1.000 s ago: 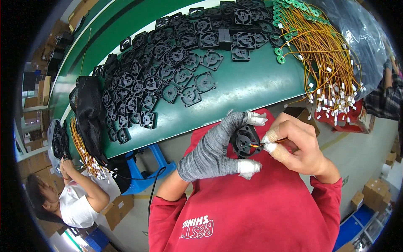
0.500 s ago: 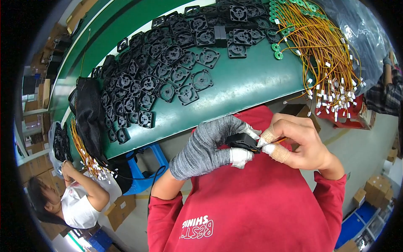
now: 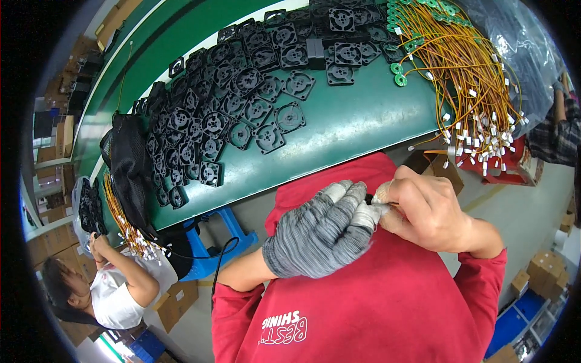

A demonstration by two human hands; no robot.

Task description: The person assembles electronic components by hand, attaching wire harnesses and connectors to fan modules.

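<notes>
My left hand (image 3: 321, 233), in a grey knit glove with white-taped fingertips, is closed over a small black fan frame (image 3: 368, 198). Its back faces up and covers nearly all of the frame; only a dark sliver shows at the fingertips. Against those fingertips, my right hand (image 3: 431, 209) is closed in a pinch, with tan tape on its fingers. A thin bit of wire (image 3: 394, 204) shows between its thumb and forefinger. Both hands meet in front of my red shirt, off the near edge of the table.
Many black fan frames (image 3: 239, 134) spread over the green table (image 3: 339, 130). Orange-brown wires (image 3: 463, 72) with green ring boards (image 3: 399, 79) and white plugs hang off its right side. A black mesh bag (image 3: 128, 163), a blue stool (image 3: 233, 233) and a seated co-worker (image 3: 118, 296) are at left.
My left hand has rolled over, its back now up, hiding the fan frame that showed before. My right hand stays pinched at the frame's edge; the orange wires beside it are mostly hidden.
</notes>
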